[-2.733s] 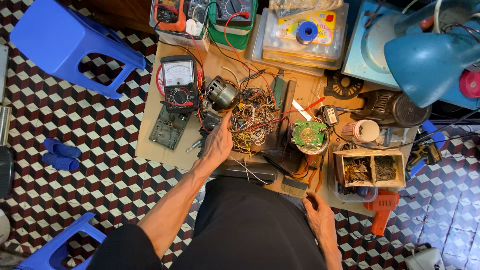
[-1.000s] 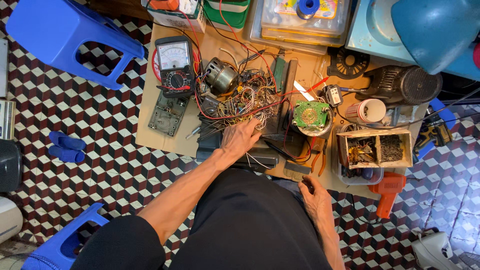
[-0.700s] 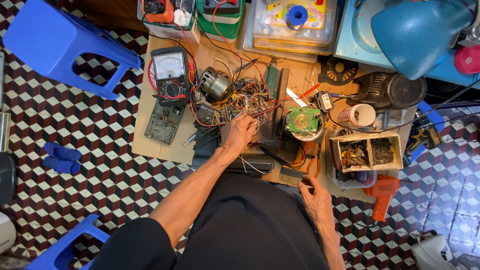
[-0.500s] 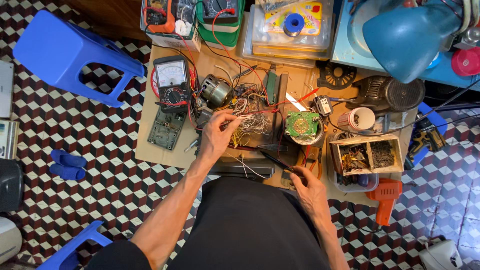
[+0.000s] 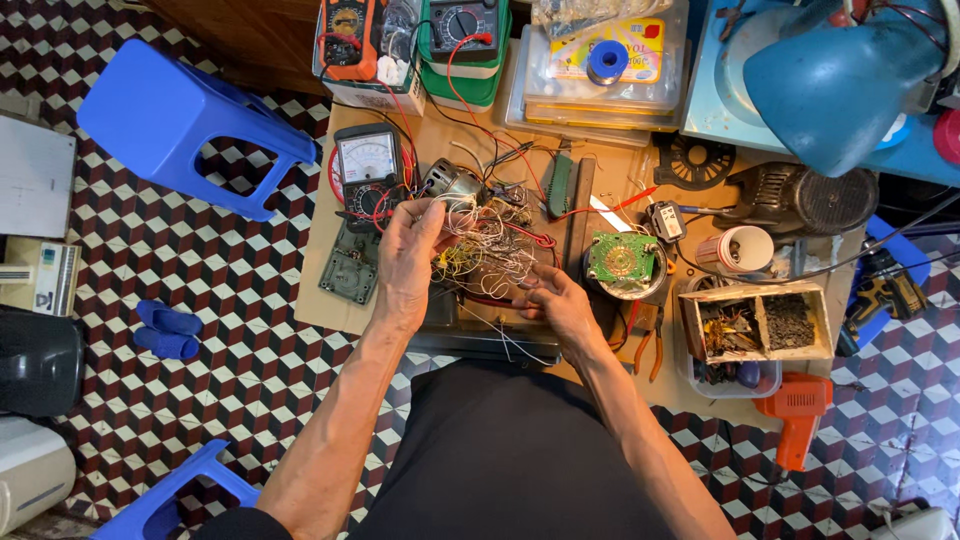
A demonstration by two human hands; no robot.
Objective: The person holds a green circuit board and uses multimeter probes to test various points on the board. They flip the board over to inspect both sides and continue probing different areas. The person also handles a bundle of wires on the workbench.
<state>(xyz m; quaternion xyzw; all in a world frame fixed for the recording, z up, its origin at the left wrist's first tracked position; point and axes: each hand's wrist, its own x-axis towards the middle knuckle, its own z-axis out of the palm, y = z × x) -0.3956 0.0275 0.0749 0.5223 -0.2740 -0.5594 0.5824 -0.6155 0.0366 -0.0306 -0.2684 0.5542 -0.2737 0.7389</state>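
Copper-and-white wire tangle (image 5: 487,255) sits mid-counter (image 5: 330,300) by the analog meter (image 5: 368,170) — your left hand (image 5: 405,262) has its grip pinched on the strands, your right hand (image 5: 557,305) has fingers curled at the edge. Looks like plenty left to sort.

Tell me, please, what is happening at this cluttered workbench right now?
A person seated at a low cardboard-covered board has both hands in a tangle of thin wires. The left hand lifts a bunch of wires near a small motor, while the right hand rests at the tangle's lower edge. A dial meter lies to the left, a round green circuit board to the right, and an orange soldering gun sits unused.
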